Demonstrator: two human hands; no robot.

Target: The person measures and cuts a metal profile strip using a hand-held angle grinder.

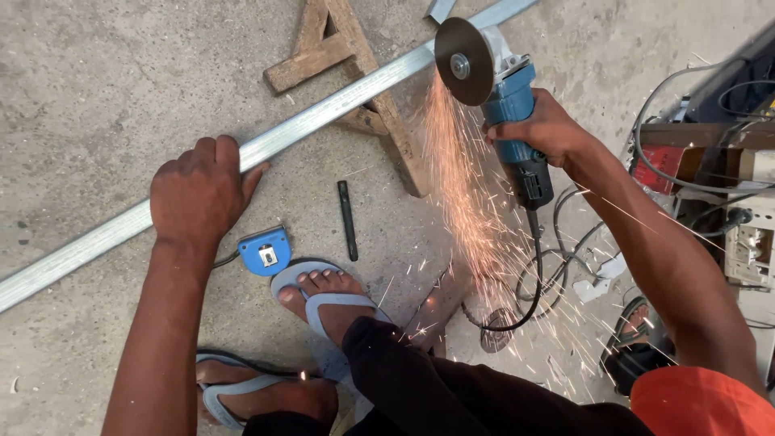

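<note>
My left hand (200, 192) presses down on a long silver metal bar (323, 113) that runs diagonally across a wooden trestle (379, 105). My right hand (542, 129) grips a blue angle grinder (504, 101). Its round cutting disc (463, 61) meets the bar over the trestle. A stream of orange sparks (464, 194) sprays down toward me. A blue tape measure (265, 251) lies on the floor just under my left wrist. A short black rod (347, 220) lies beside it.
My feet in light blue flip-flops (323, 300) stand on the concrete floor (97, 81). The grinder's black cable (537, 274) loops on the floor at right. Boxes, wires and a socket board (747, 242) crowd the right edge.
</note>
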